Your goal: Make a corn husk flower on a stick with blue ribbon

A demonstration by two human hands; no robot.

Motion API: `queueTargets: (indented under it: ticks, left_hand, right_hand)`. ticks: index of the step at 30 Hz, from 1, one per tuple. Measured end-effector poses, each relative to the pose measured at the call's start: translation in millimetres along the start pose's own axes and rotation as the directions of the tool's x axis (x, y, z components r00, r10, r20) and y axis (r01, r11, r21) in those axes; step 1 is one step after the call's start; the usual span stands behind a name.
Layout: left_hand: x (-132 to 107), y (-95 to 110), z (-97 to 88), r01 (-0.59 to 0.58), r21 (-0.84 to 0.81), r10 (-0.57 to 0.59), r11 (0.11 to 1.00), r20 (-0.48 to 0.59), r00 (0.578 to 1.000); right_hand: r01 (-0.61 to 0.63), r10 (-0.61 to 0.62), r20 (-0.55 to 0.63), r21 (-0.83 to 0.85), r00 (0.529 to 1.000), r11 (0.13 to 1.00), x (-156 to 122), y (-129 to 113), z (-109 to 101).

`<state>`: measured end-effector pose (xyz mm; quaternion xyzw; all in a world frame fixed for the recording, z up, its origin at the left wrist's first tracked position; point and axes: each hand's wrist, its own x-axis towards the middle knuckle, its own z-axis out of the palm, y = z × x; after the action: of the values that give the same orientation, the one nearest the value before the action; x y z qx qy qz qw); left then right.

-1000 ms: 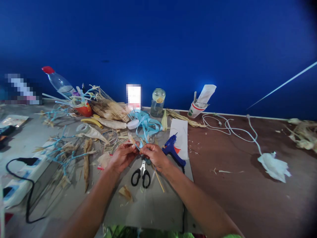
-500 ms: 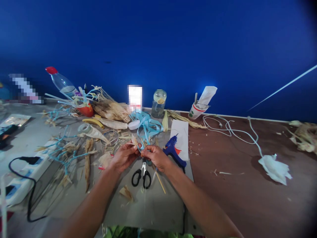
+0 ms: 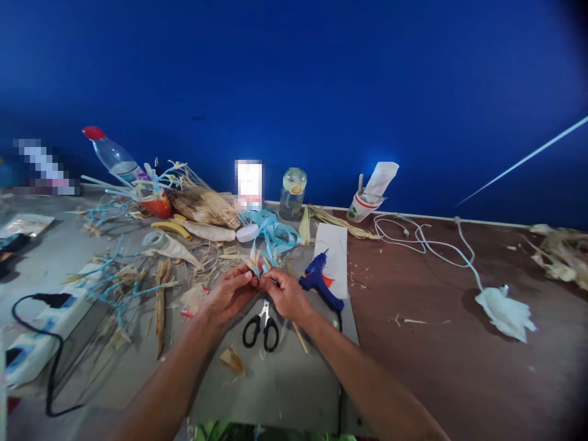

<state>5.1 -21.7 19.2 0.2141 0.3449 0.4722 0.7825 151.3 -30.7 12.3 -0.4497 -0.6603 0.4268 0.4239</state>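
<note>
Nearest, a pair of scissors [image 3: 263, 316] lies on the grey board [image 3: 275, 392], handles toward the wearer and blade end hidden by the hands; a lowered wrist could shove it, since it sits right beneath the work. A thin pale stick [image 3: 300, 337] slants out by the right hand [image 3: 285, 294] and could roll if knocked. Main risk, judged: the pale husk piece [image 3: 253, 263], with light blue at its base, could tear or slip, because dry husk looks brittle and the hold is fingertip-small. Fingers: left hand [image 3: 232, 298] has thumb and forefinger closed on the piece, the others curled beneath; right hand has thumb and forefinger pinched at its lower end. The piece thus stands between the two sets of tips. These overlap and show small, so which strand each pinches is uncertain. To the right, the blue glue gun [image 3: 316, 278] lies near; if hot, a sideways swing could burn. Farther, blue ribbon [image 3: 285, 234] lies tangled; its loose loops could snag the piece.
</note>
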Motion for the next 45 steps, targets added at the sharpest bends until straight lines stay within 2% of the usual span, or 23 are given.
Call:
queueTargets:
  ticks: [2, 6, 10, 16, 22, 25, 29, 33, 42, 45]
  left_hand:
    - [0, 0, -1.7, 0.008, 0.029, -0.008, 1.000, 0.013, 1.000]
    - [2, -2, -3.8, 0.031, 0.066, -0.029, 0.997, -0.030, 0.999]
    - [3, -4, -3.8, -0.019, 0.086, 0.025, 0.996, -0.074, 0.997]
    - [9, -10, -8.9, -0.041, 0.199, 0.061, 0.979, -0.097, 0.993]
    - [9, -13, -5.6, -0.037, 0.212, 0.069, 0.976, -0.146, 0.987]
    - [4, -11, 2.0, -0.045, 0.126, 0.059, 0.991, -0.105, 0.993]
    - [-1, -9, 10.3, -0.023, 0.029, 0.023, 0.999, -0.017, 1.000]
    - [-1, -12, 10.8, -0.029, 0.004, 0.029, 1.000, -0.049, 0.998]
    - [3, -15, 5.2, -0.047, -0.003, 0.047, 0.999, -0.053, 0.997]
    - [3, -15, 4.2, -0.050, 0.006, 0.050, 0.999, -0.039, 0.998]
  right_hand:
    - [-0.034, 0.033, 0.024, 0.057, 0.999, 0.998, 1, 0, -2]
    - [-0.103, 0.097, 0.055, 0.127, 0.994, 0.987, 1, 0, -1]
    - [-0.160, 0.161, -0.015, 0.072, 0.987, 0.985, 2, 0, 1]
    - [-0.054, 0.022, -0.167, -0.190, 0.986, 0.980, -2, 0, 4]
    - [0.004, -0.044, -0.141, -0.271, 0.989, 0.962, -6, 1, 10]
    - [-0.007, -0.026, -0.148, -0.218, 0.989, 0.976, -5, 1, 9]
    - [-0.091, 0.085, -0.153, -0.031, 0.985, 0.995, -2, 3, 5]
    - [-0.150, 0.168, -0.114, 0.148, 0.979, 0.978, 0, 6, 3]
    - [-0.155, 0.170, -0.099, 0.145, 0.981, 0.977, -1, 4, 7]
    - [-0.172, 0.185, -0.127, 0.105, 0.975, 0.979, -1, 3, 7]
